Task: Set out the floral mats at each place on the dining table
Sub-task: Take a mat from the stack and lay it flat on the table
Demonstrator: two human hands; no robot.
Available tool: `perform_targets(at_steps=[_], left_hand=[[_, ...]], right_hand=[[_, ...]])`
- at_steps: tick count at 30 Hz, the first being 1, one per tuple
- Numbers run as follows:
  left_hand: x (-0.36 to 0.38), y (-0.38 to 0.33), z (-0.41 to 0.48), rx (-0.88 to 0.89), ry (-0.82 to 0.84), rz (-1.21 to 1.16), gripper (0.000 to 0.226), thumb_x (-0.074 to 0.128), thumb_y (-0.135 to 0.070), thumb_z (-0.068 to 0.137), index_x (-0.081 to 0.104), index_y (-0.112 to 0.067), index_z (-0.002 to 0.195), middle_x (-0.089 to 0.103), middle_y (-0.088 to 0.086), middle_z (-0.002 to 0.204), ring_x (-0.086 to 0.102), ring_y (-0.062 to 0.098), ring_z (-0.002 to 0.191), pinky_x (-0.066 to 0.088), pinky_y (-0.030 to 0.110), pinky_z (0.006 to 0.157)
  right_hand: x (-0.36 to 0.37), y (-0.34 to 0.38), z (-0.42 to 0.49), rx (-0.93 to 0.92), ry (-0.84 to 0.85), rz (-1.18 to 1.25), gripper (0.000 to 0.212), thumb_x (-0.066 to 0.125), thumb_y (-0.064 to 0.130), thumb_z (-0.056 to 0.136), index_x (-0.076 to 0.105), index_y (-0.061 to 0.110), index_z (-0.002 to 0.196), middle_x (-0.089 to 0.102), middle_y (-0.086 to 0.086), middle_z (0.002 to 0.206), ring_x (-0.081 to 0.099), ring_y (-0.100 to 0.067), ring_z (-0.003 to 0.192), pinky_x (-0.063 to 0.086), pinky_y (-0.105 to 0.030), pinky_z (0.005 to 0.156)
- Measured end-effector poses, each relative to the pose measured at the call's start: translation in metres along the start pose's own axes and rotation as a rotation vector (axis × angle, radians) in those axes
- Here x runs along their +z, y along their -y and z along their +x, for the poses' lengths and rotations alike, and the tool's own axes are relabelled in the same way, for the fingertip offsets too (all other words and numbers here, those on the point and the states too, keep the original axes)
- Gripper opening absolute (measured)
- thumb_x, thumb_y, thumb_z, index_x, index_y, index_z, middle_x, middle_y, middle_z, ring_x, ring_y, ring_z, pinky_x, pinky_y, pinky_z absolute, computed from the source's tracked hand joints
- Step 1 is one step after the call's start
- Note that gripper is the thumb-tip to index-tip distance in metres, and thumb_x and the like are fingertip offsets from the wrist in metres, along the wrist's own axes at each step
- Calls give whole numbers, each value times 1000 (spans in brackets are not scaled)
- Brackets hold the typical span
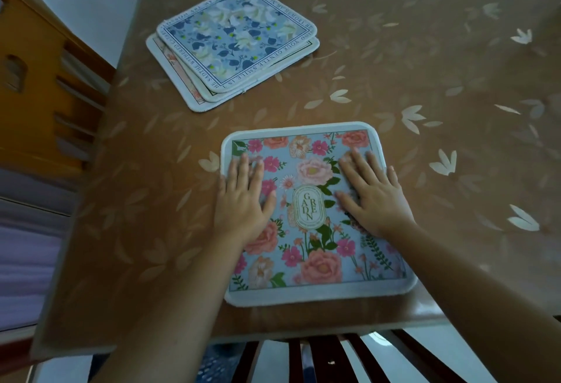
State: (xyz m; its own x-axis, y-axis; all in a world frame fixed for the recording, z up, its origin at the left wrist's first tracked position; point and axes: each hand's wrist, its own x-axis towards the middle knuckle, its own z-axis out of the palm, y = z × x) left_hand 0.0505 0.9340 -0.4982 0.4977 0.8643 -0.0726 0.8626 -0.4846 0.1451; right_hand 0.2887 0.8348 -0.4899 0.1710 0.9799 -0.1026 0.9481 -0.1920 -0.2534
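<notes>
A floral mat (315,264) with pink and peach flowers on pale blue and a "GARDEN" label lies flat at the near edge of the dining table (394,85). My left hand (243,200) lies flat on the mat's left side, fingers straight. My right hand (373,197) presses flat on its right side. A stack of three mats (233,45) sits at the far left of the table, the top one blue and white with lettering round its border.
The table carries a brown cover with pale leaf prints. A dark slatted chair back (328,358) stands at the near edge below the mat. An orange wooden chair (36,91) stands at the table's left side. A white wall is behind.
</notes>
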Motion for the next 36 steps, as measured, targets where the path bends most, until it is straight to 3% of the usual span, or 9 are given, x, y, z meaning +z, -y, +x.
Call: perform_targets(at_steps=[16,19,23,24,26,29,30,33,36], left_hand=[[12,-32,-127,-6,51,8,80,-2,-71,80,-26,-19,136,-25,3,148,-25,20,136,-14,41,110],[9,-36,-136,-5,58,13,80,-2,-70,81,-15,-16,140,-15,5,151,-18,23,138,-11,44,111],[-1,-46,-142,13,97,0,79,5,-63,86,19,-8,142,20,12,149,11,32,137,13,56,108],[-2,-47,-143,14,110,-2,79,2,-63,86,19,-9,142,20,12,149,11,33,137,13,56,107],[0,-47,-147,14,143,-2,78,-4,-65,84,-1,-15,143,-1,6,152,-10,28,138,-3,51,110],[-5,-43,-153,44,176,18,66,5,-59,89,-19,-21,137,-17,3,151,-30,21,132,-15,45,107],[-12,-41,-155,58,170,45,64,13,-55,93,-10,-18,140,-8,6,153,-22,24,135,-10,46,109],[-46,-38,-163,74,59,92,58,29,-44,89,39,-9,134,39,13,142,31,31,132,31,53,102],[-80,-28,-172,61,-15,89,57,28,-41,86,50,-9,127,49,11,134,44,30,125,41,53,93]], right_hand=[[20,49,-117,150,67,-36,78,-6,73,74,-24,29,136,-23,-4,149,-28,-26,135,-14,-39,110],[24,65,-128,139,65,-63,79,-11,71,75,-16,25,139,-19,-7,149,-23,-31,136,-11,-44,111],[28,84,-136,142,46,-7,78,-13,68,78,-4,23,141,-10,-7,150,-15,-32,137,-6,-46,109],[29,86,-137,145,48,0,79,-15,69,76,-7,24,140,-12,-6,150,-18,-31,136,-8,-45,109],[29,85,-137,152,58,-17,74,-11,68,78,-14,26,138,-18,-4,150,-26,-27,134,-12,-43,108],[21,85,-134,155,78,12,68,18,59,89,-6,25,142,-9,0,154,-24,-21,135,-11,-43,109],[17,88,-133,149,77,32,65,24,55,91,2,24,144,-3,1,155,-20,-19,136,-10,-44,110],[-1,108,-130,107,29,58,58,30,48,92,17,24,143,10,2,154,-9,-19,140,-8,-46,111],[-19,137,-132,59,-16,56,57,31,48,92,17,25,142,10,3,154,-8,-20,141,-10,-45,109]])
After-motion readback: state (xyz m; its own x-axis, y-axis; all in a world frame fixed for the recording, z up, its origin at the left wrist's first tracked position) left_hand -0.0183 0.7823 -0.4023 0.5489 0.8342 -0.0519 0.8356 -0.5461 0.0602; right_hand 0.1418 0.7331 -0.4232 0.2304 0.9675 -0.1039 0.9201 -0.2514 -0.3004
